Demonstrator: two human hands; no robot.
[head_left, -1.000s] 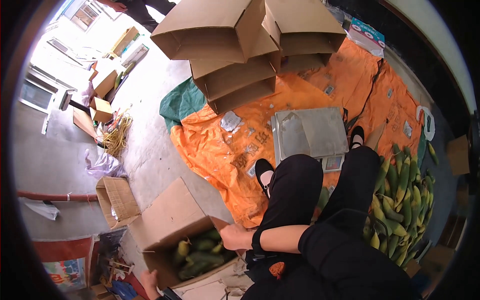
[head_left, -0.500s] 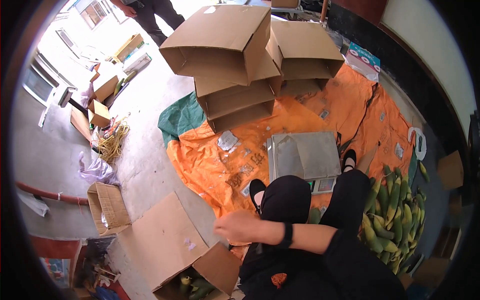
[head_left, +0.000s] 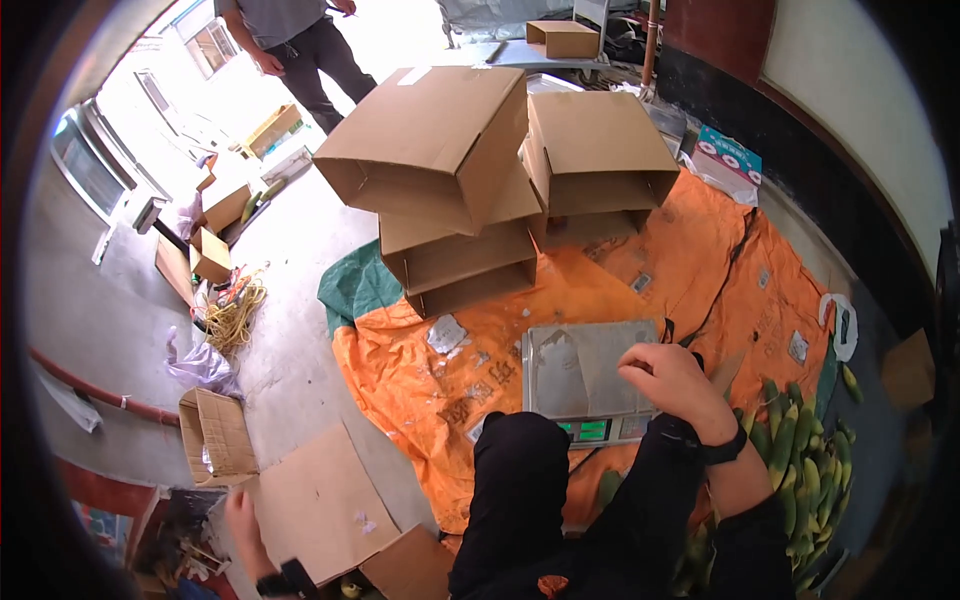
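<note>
Right hand [head_left: 675, 380] over the scale [head_left: 565, 370], left hand [head_left: 241, 518] by a box flap [head_left: 315, 500], the two well apart.
The right one is half-curled at the scale's right edge; whether either grips anything, I cannot tell. Long green vegetables [head_left: 803, 480] lie heaped at the person's right. They might roll loose if jostled; a hard tug on the flap could crease it.

Your right hand [head_left: 678, 378] raised ahead of you, back upward, fingers [head_left: 637, 366] loosely curled and pointing leftward, right forearm [head_left: 740, 485] slanting from lower right, your left hand [head_left: 242, 515] low at far left, slightly blurred.
</note>
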